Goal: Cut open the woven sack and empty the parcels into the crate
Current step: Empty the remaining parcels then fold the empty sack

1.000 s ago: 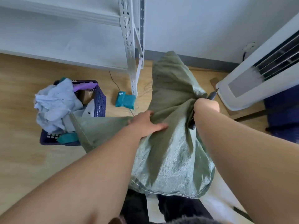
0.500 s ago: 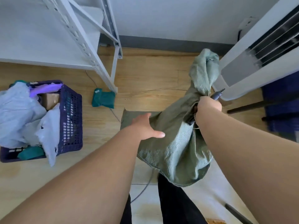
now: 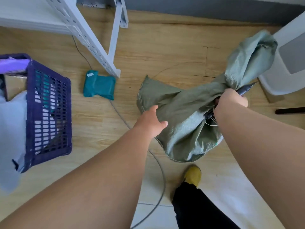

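The green woven sack hangs limp and crumpled above the wooden floor at centre right. My right hand grips its bunched middle together with a dark pen-shaped cutter that sticks out past my fist. My left hand rests with straight fingers on the sack's left side, thumb spread. The purple slotted crate stands at the far left, heaped with pale plastic parcels. One teal parcel lies on the floor between the crate and the sack.
A white metal shelf leg slants down to the floor behind the teal parcel. A white appliance stands at the right edge, close to the sack's top. A grey cable curves over the floor beside my yellow shoe.
The sack has swung away from the crate to the right and now hangs slack. My left hand stays against its side. The view has tilted down toward the floor.
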Action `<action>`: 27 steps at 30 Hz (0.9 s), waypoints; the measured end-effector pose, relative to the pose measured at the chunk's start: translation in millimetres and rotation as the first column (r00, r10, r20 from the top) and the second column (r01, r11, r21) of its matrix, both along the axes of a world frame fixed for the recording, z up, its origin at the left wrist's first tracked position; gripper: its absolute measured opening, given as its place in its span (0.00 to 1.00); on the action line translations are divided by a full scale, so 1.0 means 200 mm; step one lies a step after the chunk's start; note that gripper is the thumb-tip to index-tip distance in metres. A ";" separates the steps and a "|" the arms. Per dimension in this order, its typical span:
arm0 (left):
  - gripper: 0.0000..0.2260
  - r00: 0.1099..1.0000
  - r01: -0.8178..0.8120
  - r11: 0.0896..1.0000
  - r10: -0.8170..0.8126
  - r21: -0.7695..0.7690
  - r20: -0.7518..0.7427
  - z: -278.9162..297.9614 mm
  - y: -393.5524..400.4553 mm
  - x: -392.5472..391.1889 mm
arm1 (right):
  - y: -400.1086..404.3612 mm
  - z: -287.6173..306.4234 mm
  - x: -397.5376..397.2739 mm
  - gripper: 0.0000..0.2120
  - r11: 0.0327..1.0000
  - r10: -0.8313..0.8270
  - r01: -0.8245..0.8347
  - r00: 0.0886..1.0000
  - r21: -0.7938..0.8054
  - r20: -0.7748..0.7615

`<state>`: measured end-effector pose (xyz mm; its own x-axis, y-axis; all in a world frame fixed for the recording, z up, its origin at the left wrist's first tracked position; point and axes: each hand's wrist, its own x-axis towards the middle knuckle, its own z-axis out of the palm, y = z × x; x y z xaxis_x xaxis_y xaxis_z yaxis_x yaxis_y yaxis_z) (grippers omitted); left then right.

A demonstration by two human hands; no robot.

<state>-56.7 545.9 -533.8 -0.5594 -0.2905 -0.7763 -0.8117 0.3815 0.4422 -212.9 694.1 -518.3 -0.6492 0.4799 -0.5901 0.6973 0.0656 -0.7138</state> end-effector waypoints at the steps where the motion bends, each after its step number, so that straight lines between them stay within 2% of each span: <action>1: 0.33 1.000 -0.001 1.000 0.001 -0.001 -0.007 -0.10 -0.02 -0.02 | -0.05 -0.08 0.00 0.06 0.999 -0.014 0.015 1.000 0.047 -0.018; 2: 0.33 1.000 -0.007 1.000 0.007 0.001 -0.015 -0.21 -0.05 -0.05 | -0.07 -0.17 0.00 0.06 0.996 0.004 -0.002 1.000 0.092 -0.029; 5: 0.34 0.999 -0.021 1.000 0.020 -0.019 -0.043 -0.50 -0.13 -0.09 | -0.16 -0.46 0.04 0.17 0.973 0.138 -0.124 0.989 0.194 -0.059; 9: 0.34 0.997 0.046 0.995 -0.051 -0.092 -0.058 -0.80 -0.27 -0.09 | -0.30 -0.80 0.13 0.09 0.880 0.386 -0.364 0.922 0.305 -0.014; 11: 0.34 0.994 0.072 0.987 -0.082 -0.141 -0.072 -0.92 -0.37 -0.09 | -0.41 -0.92 0.14 0.10 0.758 0.569 -0.538 0.822 0.369 0.030; 12: 0.34 0.992 0.079 0.981 -0.096 -0.179 -0.086 -0.96 -0.43 -0.09 | -0.48 -0.95 0.14 0.11 0.658 0.669 -0.633 0.740 0.407 0.069; 13: 0.33 0.989 0.083 0.972 -0.108 -0.218 -0.101 -1.00 -0.49 -0.09 | -0.54 -0.98 0.15 0.12 0.516 0.764 -0.731 0.628 0.447 0.145; 14: 0.32 0.986 0.085 0.965 -0.117 -0.247 -0.115 -1.04 -0.56 -0.09 | -0.61 -1.00 0.15 0.12 0.321 0.832 -0.812 0.487 0.487 0.264; 16: 0.27 0.984 0.078 0.962 -0.117 -0.263 -0.135 -1.10 -0.71 -0.07 | -0.77 -1.02 0.17 0.12 -0.102 0.841 -0.825 0.228 0.556 0.491; 17: 0.25 0.984 0.063 0.962 -0.104 -0.265 -0.142 -1.12 -0.78 -0.06 | -0.85 -1.00 0.18 0.13 -0.224 0.835 -0.775 0.160 0.591 0.526; 18: 0.23 0.985 0.035 0.960 -0.080 -0.277 -0.152 -1.15 -0.84 -0.04 | -0.92 -0.98 0.19 0.14 -0.257 0.860 -0.735 0.122 0.628 0.495; 19: 0.21 0.986 -0.003 0.952 -0.049 -0.305 -0.162 -1.17 -0.90 -0.02 | -0.99 -0.96 0.20 0.15 -0.223 0.909 -0.725 0.086 0.652 0.408; 21: 0.19 0.987 -0.093 0.919 0.035 -0.382 -0.158 -1.21 -0.99 0.03 | -1.10 -0.91 0.23 0.15 -0.063 0.988 -0.806 0.034 0.588 0.152; 22: 0.19 0.989 -0.117 0.902 0.070 -0.415 -0.127 -1.23 -1.02 0.05 | -1.15 -0.90 0.25 0.13 -0.020 0.997 -0.859 0.021 0.511 0.075; 25: 0.20 0.999 -0.027 0.879 0.040 -0.477 0.016 -1.29 -1.12 0.15 | -1.27 -0.95 0.34 0.14 -0.041 0.994 -0.916 0.004 0.399 0.111; 27: 0.22 1.000 -0.008 0.876 0.009 -0.482 0.000 -1.35 -1.17 0.18 | -1.31 -1.02 0.39 0.15 -0.054 0.981 -0.905 0.029 0.422 0.190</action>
<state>-19.8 311.4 -804.2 -0.5537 -0.6337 -0.5403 -0.8166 0.5403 0.2032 -135.8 431.6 -722.7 -0.7037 -0.5545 -0.4441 -0.3416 0.8122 -0.4729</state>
